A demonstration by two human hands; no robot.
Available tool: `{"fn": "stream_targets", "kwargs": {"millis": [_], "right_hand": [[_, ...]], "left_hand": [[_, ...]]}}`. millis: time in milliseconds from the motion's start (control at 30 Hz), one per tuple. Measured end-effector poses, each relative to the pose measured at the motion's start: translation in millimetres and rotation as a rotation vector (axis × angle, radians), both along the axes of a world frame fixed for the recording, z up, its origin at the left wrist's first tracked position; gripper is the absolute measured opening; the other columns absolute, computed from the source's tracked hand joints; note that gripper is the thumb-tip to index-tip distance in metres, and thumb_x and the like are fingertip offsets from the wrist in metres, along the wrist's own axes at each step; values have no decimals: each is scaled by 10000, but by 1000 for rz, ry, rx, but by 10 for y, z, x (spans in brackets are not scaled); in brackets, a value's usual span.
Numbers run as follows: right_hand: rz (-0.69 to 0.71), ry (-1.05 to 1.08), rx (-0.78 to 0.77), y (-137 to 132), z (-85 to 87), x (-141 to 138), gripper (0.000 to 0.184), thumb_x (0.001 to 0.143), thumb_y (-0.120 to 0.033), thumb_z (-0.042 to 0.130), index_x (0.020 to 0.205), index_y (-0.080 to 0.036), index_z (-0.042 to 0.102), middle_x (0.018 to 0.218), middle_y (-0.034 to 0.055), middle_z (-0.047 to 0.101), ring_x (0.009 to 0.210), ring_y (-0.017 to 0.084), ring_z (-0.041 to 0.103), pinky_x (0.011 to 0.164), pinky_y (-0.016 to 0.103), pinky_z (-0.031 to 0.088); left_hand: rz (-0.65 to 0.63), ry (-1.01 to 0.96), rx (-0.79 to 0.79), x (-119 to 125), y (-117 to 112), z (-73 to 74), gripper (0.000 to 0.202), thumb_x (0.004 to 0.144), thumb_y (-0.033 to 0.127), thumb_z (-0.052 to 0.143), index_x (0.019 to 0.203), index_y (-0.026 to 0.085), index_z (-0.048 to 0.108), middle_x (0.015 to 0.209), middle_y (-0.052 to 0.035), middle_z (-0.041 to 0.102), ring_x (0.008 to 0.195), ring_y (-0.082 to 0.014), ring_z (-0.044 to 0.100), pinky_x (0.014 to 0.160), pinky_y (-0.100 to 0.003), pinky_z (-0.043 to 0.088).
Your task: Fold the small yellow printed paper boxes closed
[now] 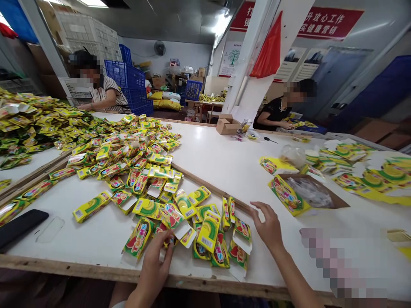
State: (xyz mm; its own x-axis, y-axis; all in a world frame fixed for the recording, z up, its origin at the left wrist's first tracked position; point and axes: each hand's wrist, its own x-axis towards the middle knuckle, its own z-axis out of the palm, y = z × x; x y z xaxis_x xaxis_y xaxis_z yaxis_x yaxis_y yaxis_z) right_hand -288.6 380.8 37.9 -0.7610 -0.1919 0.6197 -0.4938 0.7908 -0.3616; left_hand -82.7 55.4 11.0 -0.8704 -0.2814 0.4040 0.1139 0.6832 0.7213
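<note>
Near the table's front edge, my left hand (154, 266) has its thumb and fingers closed around the end of a small printed carton (170, 242), mostly hidden by the fingers and neighbouring cartons. My right hand (269, 227) hovers just right of the loose pile, fingers curved and apart, with nothing in it. Between the hands lie several yellow-green cartons, one with a banana picture (209, 231) on top; some have white end flaps standing out. A display box (289, 194) with clear plastic inside stands beyond my right hand.
A large heap of packets (35, 124) covers the far left. Wooden strips (205, 184) cross the white table. A black phone (22, 229) lies at left, flat printed cardboard (379, 171) at right. Two people (107, 94) sit across the table, beside an open brown box (227, 125).
</note>
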Motion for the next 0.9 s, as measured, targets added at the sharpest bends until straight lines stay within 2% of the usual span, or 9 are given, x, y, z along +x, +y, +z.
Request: {"fn": "stream_targets", "kwargs": {"millis": [100, 200, 267, 333, 467, 533, 633, 767, 900], "right_hand": [[88, -6, -99, -120, 136, 477, 191, 918, -340, 480, 980, -229, 624, 989, 76, 632, 980, 243, 589, 873, 392, 466], [124, -14, -198, -354, 166, 916, 152, 918, -282, 500, 988, -245, 629, 984, 71, 627, 971, 248, 589, 869, 413, 469], [150, -38, -266, -546, 129, 1130, 157, 916, -257, 500, 1015, -256, 623, 993, 72, 627, 969, 252, 590, 847, 414, 481], [191, -70, -313, -757, 71, 1276, 168, 914, -244, 504, 1036, -271, 616, 997, 69, 628, 962, 251, 592, 815, 404, 497], [265, -93, -403, -1196, -23, 1432, 159, 915, -213, 503, 1011, -263, 620, 957, 68, 636, 913, 236, 608, 759, 366, 519], [314, -105, -442, -1391, -39, 1484, 164, 920, -184, 494, 1010, -242, 618, 942, 66, 639, 899, 217, 614, 753, 336, 522], [383, -152, -479, -1617, -30, 1560, 183, 926, -155, 474, 1020, -232, 610, 939, 53, 641, 904, 192, 619, 773, 306, 521], [387, -163, -502, -1829, 17, 1657, 221, 917, -165, 490, 1108, -235, 576, 1063, 67, 631, 1038, 204, 595, 892, 341, 507], [357, -179, -501, -2021, 18, 1726, 458, 895, -210, 547, 1340, -226, 444, 1334, 116, 511, 1247, 246, 481, 1020, 417, 447]], "left_hand": [[-4, 42, -221, -75, -33, 47, 443, 895, 139, 465, 1329, 225, 472, 1324, -128, 548, 1265, -271, 474, 1026, -445, 418], [-159, -40, -390, -274, -117, 176, 702, 810, 57, 517, 1450, 266, 315, 1509, -80, 364, 1407, -290, 274, 1127, -518, 257], [-279, -116, -425, -440, -196, 252, 868, 725, 40, 585, 1486, 247, 223, 1523, -80, 346, 1418, -306, 246, 1143, -558, 188], [-360, -166, -411, -587, -277, 297, 924, 657, 44, 652, 1473, 220, 256, 1475, -106, 420, 1382, -316, 318, 1134, -567, 202], [-385, -156, -319, -744, -405, 366, 776, 617, 132, 768, 1333, 220, 484, 1291, -117, 587, 1219, -313, 498, 1037, -506, 384], [-391, -128, -246, -758, -448, 428, 563, 718, 201, 725, 1256, 221, 560, 1228, -108, 620, 1151, -284, 545, 975, -449, 451], [-405, -78, -132, -727, -470, 557, 273, 915, 243, 494, 1142, 224, 645, 1173, -85, 660, 1118, -233, 578, 975, -397, 462], [-302, -4, 54, -582, -337, 728, 319, 961, 297, 406, 1159, 223, 644, 1200, -75, 668, 1151, -222, 585, 1007, -385, 451], [-204, -26, 312, -339, -16, 806, 386, 962, 366, 390, 1283, 232, 558, 1345, -76, 575, 1282, -221, 491, 1086, -401, 387]]}}
